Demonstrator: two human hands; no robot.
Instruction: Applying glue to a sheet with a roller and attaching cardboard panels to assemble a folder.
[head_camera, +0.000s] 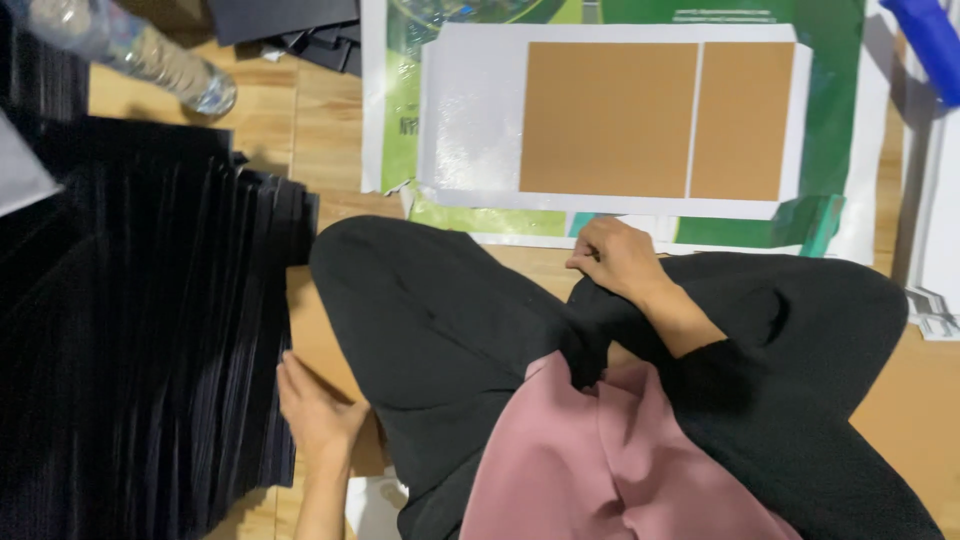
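Black sheet stack (150, 330) cropped, left hand (315, 410) fingers at its edge.

Stack of sheets (150, 330) by left hand (315, 410): black, thin pale edge lines; two cardboard panels (655, 120): plain tan-brown, on glossy white sheet (470, 120); poster (840, 110) underneath: green w/ white border; floor (310, 120): light wood grain; trousers (440, 330): black; top (600, 460): dusty pink; bottle (130, 50): clear; object top right (930, 40): blue.
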